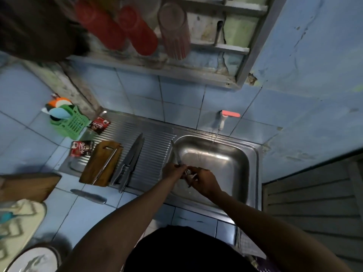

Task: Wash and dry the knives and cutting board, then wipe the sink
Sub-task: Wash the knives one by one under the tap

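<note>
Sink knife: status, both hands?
Left hand grips steel knife over steel sink basin. Right hand rubs its handle. Wall tap trickling. Nothing blocking.

The kitchen is dim, with a bluish cast. Soft glare shows on the steel sink [216, 160] basin and its ribbed drainboard. The wide lens bends the wall tiles and the shelf [157, 69] toward the edges. The red cups [117, 28] overhead are smeared with blur, and the lower left corner is soft and shadowed.
</note>
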